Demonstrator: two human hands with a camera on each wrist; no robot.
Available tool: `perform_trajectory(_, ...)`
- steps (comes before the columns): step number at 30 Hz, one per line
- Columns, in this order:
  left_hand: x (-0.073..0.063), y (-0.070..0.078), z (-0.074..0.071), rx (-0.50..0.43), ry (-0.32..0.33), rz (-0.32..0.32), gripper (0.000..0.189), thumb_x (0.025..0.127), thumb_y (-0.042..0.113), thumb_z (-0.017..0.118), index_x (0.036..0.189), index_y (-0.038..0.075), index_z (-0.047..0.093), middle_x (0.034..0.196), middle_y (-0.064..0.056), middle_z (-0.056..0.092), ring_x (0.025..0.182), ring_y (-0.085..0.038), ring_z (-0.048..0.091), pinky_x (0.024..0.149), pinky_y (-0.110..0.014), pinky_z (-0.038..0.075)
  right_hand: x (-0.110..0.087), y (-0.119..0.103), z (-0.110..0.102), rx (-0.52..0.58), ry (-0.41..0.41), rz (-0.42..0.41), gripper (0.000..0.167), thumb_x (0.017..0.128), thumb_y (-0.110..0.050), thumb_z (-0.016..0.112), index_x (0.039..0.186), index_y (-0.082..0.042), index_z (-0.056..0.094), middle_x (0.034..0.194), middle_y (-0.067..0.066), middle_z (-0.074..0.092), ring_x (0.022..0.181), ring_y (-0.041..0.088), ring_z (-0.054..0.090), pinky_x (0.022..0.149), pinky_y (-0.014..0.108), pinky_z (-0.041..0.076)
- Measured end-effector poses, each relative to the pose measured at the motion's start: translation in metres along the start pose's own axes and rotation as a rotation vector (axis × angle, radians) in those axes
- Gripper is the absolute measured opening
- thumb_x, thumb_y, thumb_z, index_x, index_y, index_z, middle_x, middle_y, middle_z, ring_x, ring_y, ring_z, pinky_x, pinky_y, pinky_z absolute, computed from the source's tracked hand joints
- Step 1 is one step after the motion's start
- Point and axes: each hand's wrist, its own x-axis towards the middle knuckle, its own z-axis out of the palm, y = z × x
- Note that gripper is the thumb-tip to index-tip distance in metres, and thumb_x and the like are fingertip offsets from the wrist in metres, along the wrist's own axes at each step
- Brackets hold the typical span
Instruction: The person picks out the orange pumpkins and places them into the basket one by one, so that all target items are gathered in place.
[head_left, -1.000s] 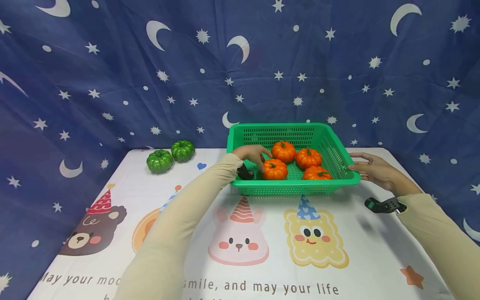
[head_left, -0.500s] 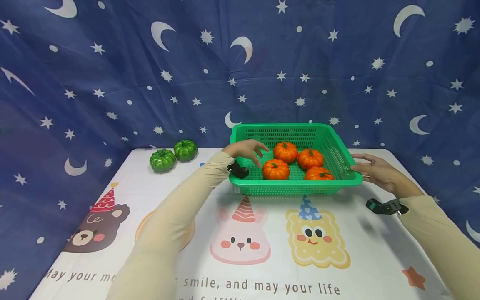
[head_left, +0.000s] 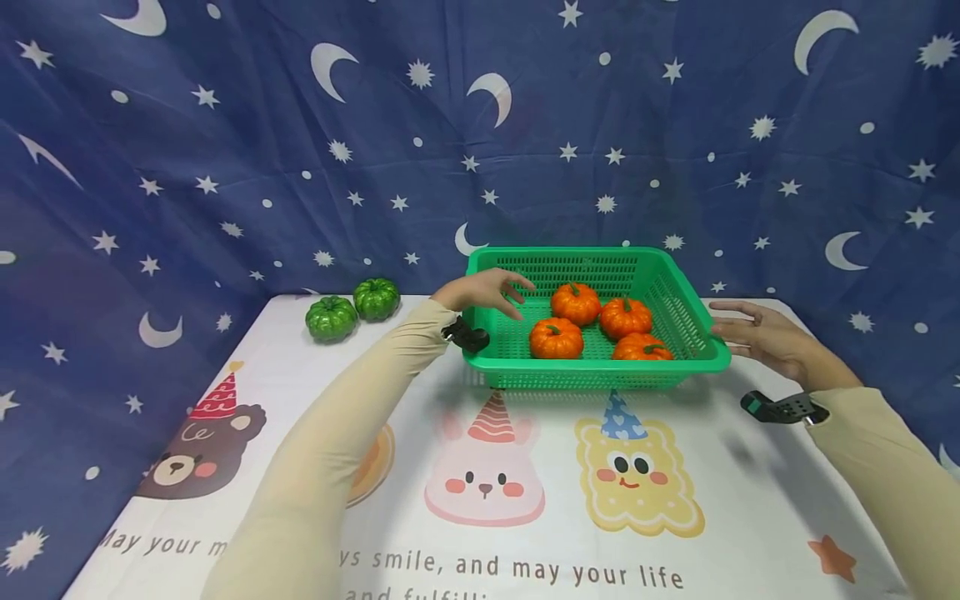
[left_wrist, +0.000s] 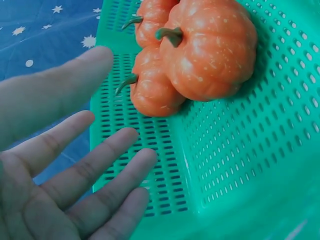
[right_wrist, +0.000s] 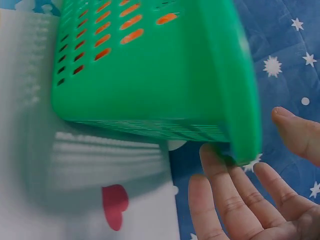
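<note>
A green plastic basket point(head_left: 592, 365) holds several small orange pumpkins point(head_left: 556, 339), glossy with green stems. Over the basket's left side, my left hand point(head_left: 483, 290) spreads its fingers with nothing in them. The left wrist view shows its palm and fingertips point(left_wrist: 145, 156) apart from the orange pumpkins point(left_wrist: 207, 55). At the basket's right rim is my right hand point(head_left: 768, 337). Its straight fingers point(right_wrist: 232, 200) reach just under the rim's corner in the right wrist view, while the thumb point(right_wrist: 300, 135) stands away from the plastic.
Two green pumpkins point(head_left: 331, 318) sit side by side at the table's back left. A white printed cloth point(head_left: 558, 467) covers the table. Behind it hangs a dark blue curtain point(head_left: 420, 167) with moons and stars. Each wrist wears a black camera mount point(head_left: 783, 408).
My left hand has left the front-left orange pumpkin, moving back and to the left, its fingers spreading. The right hand stays by the rim with its fingers a little looser. The pumpkins stay put.
</note>
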Motion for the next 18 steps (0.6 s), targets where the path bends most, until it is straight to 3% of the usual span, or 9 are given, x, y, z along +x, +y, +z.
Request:
perform_trajectory(10, -0.013, -0.007, -0.013, -0.079, 0.094, 0.038, 0.062, 0.087, 0.008, 0.065, 0.143, 0.012, 0.038, 0.141, -0.017, 0.046, 0.129, -0.030, 0.047, 0.104, -0.040, 0.044, -0.002, -0.008, -0.011, 0.115, -0.028, -0.056, 0.034, 0.094, -0.007, 0.055, 0.119, -0.025, 0.040, 0.098, -0.025, 0.065, 0.088, -0.002, 0.065, 0.075, 0.017, 0.055)
perform_trajectory(18, -0.032, -0.020, -0.022, -0.102, 0.138, 0.038, 0.062, 0.089, 0.009, 0.064, 0.144, 0.011, 0.036, 0.142, -0.018, 0.044, 0.131, -0.031, 0.045, 0.105, -0.038, 0.043, -0.002, -0.016, -0.017, 0.110, -0.052, -0.119, 0.030, 0.096, -0.009, 0.051, 0.120, -0.026, 0.042, 0.105, -0.023, 0.065, 0.095, -0.003, 0.065, 0.077, 0.017, 0.055)
